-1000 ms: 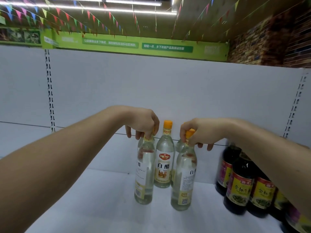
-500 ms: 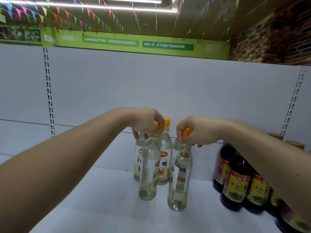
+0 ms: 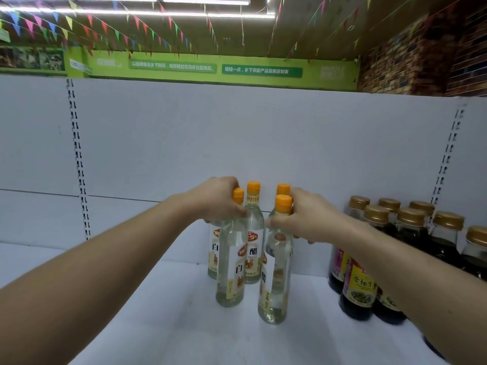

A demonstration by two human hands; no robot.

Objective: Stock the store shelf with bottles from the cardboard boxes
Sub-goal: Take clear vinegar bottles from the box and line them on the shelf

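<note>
Your left hand grips the neck of the front-left white vinegar bottle and your right hand that of the front-right white vinegar bottle, both upright on the white shelf beside the dark sauce bottles.

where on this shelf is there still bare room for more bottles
The shelf is bare left of the clear bottles and along its front. A narrow strip lies between them and the dark bottles. Crowded at right, and where the left hand and right hand grip clear necks.
</note>
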